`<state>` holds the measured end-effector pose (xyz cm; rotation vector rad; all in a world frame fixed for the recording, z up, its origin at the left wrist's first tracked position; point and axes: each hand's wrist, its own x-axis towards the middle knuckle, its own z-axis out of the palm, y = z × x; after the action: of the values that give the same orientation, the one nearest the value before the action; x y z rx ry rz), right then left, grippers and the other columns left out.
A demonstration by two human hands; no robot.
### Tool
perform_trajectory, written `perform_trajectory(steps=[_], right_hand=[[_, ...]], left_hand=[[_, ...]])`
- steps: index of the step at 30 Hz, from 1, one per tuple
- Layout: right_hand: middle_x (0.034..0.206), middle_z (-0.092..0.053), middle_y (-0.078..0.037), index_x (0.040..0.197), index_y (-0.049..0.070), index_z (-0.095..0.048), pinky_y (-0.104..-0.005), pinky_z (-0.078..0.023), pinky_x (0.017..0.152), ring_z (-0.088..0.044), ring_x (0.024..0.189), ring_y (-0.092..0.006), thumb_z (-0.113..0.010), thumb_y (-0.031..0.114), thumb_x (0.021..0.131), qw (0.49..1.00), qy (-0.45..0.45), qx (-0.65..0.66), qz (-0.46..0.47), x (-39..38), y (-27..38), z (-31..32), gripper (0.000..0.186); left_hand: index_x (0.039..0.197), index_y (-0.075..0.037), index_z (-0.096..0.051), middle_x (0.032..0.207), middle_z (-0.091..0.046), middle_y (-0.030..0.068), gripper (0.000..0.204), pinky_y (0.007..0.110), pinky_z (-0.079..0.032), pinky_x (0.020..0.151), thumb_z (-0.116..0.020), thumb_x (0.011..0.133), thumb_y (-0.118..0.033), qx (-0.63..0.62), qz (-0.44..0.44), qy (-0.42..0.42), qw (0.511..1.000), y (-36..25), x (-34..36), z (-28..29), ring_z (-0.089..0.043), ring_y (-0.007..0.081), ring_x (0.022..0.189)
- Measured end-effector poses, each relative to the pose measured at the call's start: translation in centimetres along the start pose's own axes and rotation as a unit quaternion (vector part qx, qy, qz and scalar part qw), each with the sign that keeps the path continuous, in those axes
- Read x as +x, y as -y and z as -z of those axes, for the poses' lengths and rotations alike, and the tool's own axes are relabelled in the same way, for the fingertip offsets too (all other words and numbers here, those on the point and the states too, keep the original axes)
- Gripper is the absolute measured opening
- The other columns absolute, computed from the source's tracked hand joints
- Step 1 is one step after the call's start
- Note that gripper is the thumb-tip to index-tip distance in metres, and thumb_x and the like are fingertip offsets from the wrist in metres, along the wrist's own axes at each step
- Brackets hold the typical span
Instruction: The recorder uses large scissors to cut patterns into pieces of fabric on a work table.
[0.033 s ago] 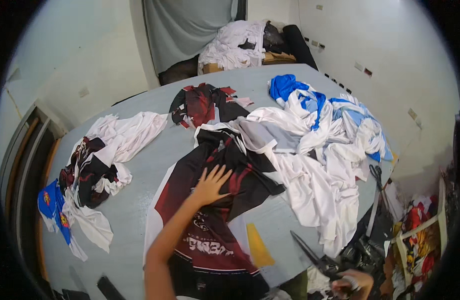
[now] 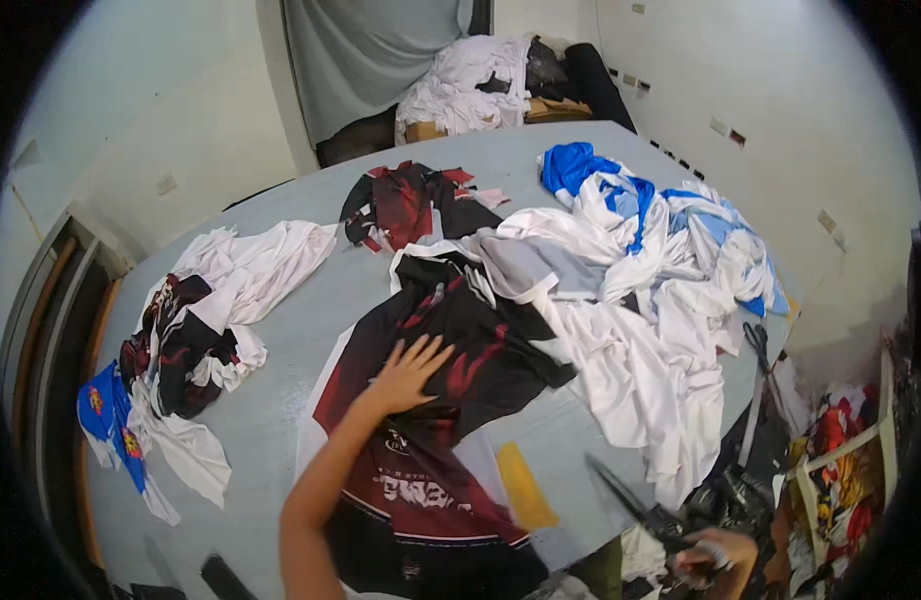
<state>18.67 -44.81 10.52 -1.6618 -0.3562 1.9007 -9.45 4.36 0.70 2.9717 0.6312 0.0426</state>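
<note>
A black and dark red printed fabric piece with white edges lies spread on the grey table, its near part hanging toward me. My left hand rests flat on it, fingers spread. At the lower right, my right hand grips a pair of large dark scissors by the handles. The blades point up and left over the table edge, apart from the fabric. Beside the printed piece lies a yellow strip.
White and grey cloth heaps up on the right, with blue and white fabric behind. Black and red pieces lie farther back. Mixed cloth covers the left side. Another pair of scissors sits at the right edge, above a scrap-filled bin.
My left hand has slid slightly left, and the black and red fabric beneath it has shifted and bunched a little. The scissors stay in my right hand, nearly in the same place.
</note>
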Motion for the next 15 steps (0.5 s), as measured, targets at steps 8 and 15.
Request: perform_trajectory(steps=[8,15], right_hand=[[0.055,-0.051,-0.007,0.081,-0.004,-0.055,-0.0257,-0.038,0.042,-0.049,0.045,-0.0147,-0.061,0.027,0.082,0.959,-0.070,-0.051,0.270,8.0,11.6,-5.5,0.032],[0.044,-0.047,-0.003,0.072,0.000,-0.054,-0.0236,-0.031,0.031,-0.044,0.032,-0.0105,-0.066,0.016,0.077,0.928,-0.182,-0.014,0.324,12.2,12.2,-8.0,0.021]], left_hand=[[0.126,-0.010,-0.042,0.127,-0.045,0.0147,0.067,0.055,-0.029,0.096,-0.062,0.073,-0.045,-0.066,0.333,0.240,0.909,3.6,-12.2,7.7,-0.042,0.0306,0.119],[0.122,-0.004,-0.046,0.129,-0.043,0.0144,0.044,0.053,-0.030,0.096,-0.044,0.087,-0.031,0.023,0.056,-0.196,0.979,-7.6,2.6,0.3,-0.039,0.0293,0.120]])
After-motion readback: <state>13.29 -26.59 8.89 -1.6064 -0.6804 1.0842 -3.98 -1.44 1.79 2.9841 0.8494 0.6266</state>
